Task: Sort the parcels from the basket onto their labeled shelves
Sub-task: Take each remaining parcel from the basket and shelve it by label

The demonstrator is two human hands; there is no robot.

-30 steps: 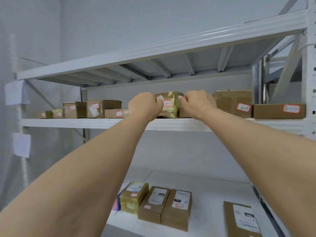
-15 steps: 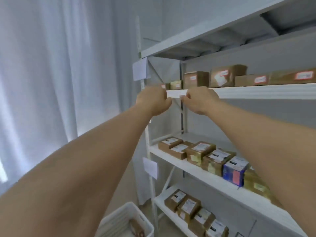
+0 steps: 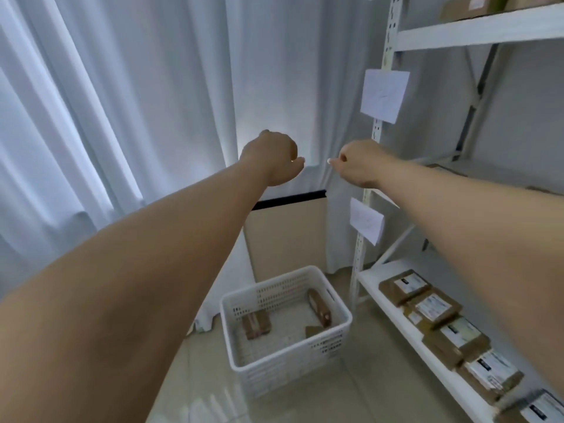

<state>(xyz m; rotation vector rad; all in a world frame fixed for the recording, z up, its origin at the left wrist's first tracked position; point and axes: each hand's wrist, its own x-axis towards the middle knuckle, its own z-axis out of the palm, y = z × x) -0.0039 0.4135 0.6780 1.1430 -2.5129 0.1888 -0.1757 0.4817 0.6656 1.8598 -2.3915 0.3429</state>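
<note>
A white slotted basket (image 3: pixel 287 380) stands on the floor at the lower middle, beside the rack's left post. Inside it lie a brown parcel (image 3: pixel 255 325) on the left, a second brown parcel (image 3: pixel 319 306) leaning on edge at the right, and a small brown piece (image 3: pixel 314 331) near the front. My left hand (image 3: pixel 271 157) and my right hand (image 3: pixel 360 163) are stretched out in the air high above the basket, close together. Both have loosely curled fingers and hold nothing.
The white shelf rack (image 3: pixel 393 315) fills the right side; its bottom shelf carries a row of labeled brown parcels (image 3: pixel 433 306). Paper labels (image 3: pixel 384 94) hang on the left post. An upper shelf (image 3: pixel 476 29) holds more parcels. White curtains (image 3: pixel 122 102) cover the left.
Both hands let go of the parcel on the upper shelf and drew back from it. My view swung left and down, bringing the basket on the floor into sight.
</note>
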